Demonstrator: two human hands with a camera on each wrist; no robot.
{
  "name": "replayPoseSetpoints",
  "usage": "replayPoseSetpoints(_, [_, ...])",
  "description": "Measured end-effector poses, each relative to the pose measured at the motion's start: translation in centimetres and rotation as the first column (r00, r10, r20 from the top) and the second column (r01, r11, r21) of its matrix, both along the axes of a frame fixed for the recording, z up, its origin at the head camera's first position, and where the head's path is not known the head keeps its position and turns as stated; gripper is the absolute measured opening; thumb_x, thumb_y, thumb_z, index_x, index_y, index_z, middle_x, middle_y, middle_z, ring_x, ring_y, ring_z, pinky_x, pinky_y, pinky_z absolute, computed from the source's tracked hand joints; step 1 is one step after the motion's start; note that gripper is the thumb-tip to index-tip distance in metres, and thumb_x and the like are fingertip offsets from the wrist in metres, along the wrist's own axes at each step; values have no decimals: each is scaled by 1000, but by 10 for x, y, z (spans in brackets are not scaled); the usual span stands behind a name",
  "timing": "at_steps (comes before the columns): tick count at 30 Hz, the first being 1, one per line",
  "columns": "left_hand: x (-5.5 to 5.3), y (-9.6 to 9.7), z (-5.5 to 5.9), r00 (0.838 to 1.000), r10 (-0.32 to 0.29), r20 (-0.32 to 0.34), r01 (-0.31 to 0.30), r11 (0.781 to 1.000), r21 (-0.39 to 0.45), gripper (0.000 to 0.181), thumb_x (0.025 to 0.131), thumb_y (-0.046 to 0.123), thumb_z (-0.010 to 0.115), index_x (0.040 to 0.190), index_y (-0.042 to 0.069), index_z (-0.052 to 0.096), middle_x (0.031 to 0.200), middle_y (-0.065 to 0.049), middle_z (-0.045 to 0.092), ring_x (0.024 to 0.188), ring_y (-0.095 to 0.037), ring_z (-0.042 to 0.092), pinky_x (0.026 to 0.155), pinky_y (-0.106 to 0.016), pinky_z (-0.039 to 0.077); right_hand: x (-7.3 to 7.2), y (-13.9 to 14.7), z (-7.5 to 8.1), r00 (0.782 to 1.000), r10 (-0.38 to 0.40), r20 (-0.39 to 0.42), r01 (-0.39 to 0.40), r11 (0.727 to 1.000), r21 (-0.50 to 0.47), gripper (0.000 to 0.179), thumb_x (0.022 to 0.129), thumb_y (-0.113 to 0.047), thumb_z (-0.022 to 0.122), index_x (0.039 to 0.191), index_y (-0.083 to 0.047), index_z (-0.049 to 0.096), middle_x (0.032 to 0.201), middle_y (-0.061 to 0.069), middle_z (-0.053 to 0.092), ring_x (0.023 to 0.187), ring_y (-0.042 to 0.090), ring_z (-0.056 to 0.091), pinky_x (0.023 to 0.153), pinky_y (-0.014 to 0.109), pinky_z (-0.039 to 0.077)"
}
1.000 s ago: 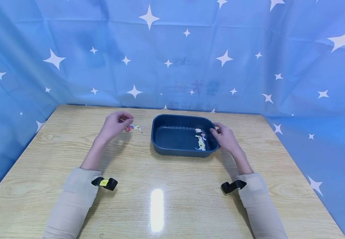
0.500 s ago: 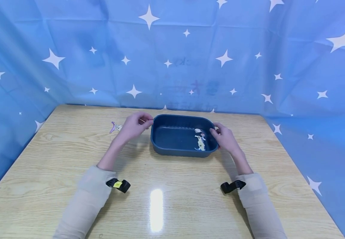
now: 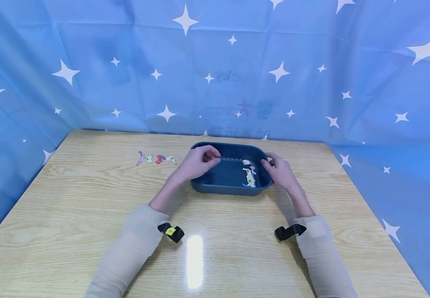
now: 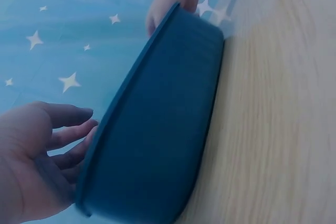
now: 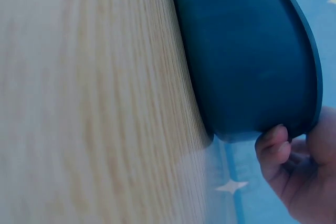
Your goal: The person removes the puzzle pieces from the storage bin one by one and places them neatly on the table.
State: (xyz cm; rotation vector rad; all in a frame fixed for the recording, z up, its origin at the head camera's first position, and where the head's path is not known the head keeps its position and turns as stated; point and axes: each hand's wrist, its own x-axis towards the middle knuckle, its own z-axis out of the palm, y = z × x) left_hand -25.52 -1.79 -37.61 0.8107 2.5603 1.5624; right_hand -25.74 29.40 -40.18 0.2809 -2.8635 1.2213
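Note:
A dark blue rectangular bin (image 3: 233, 191) stands on the table, with small flat cut-out pieces (image 3: 250, 178) in white, cream and blue at the right inside it. Over the bin's left end hovers my left hand (image 3: 199, 162), its fingers loosely bent and nothing visible between them. In the left wrist view, the thumb and fingertips are beside the rim. My right hand (image 3: 280, 170) grips the bin's right end, thumb at the rim and fingers against the outer wall, as the right wrist view shows. Left of the bin lies a row of coloured cut-outs (image 3: 160, 159).
A light wooden table (image 3: 237, 248) spreads out under both arms. Behind it hangs a blue cloth (image 3: 237, 54) with white stars, close to the table's back edge. A black wrist camera (image 3: 172, 232) is strapped to the left sleeve, another wrist camera (image 3: 289, 232) to the right.
My left hand has moved right from the cut-outs on the table to above the bin, uncovering the row. My right hand and the bin stay put.

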Motion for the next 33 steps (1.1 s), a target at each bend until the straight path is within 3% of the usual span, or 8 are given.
replayPoseSetpoints(11, [-4, 42, -13, 996, -85, 30, 84, 996, 16, 16, 100, 12, 65, 111, 2, 68, 97, -6, 68, 85, -18, 62, 75, -25, 50, 0, -1, 1, 1000, -8, -5, 8, 1000, -4, 41, 107, -23, 51, 140, 1, 51, 85, 23, 64, 45, 38, 58, 42, 44, 51])
replayPoseSetpoints(25, [-13, 81, -17, 992, -112, 55, 112, 994, -13, 15, 100, 8, 63, 111, -2, 67, 98, -9, 67, 88, -19, 62, 78, -24, 50, 0, -1, 2, 1000, -8, -4, 8, 1000, -7, 39, 106, -21, 52, 139, 1, 52, 80, 23, 62, 44, 38, 58, 41, 43, 50])
replayPoseSetpoints(33, [-22, 98, -21, 991, -84, 108, 92, 993, -69, 15, 101, 7, 59, 111, -2, 66, 96, -7, 66, 86, -17, 61, 76, -25, 48, 0, -1, 1, 1000, -12, -7, 12, 1000, 5, 41, 106, -22, 52, 140, 1, 51, 81, 23, 63, 44, 37, 58, 41, 42, 50])
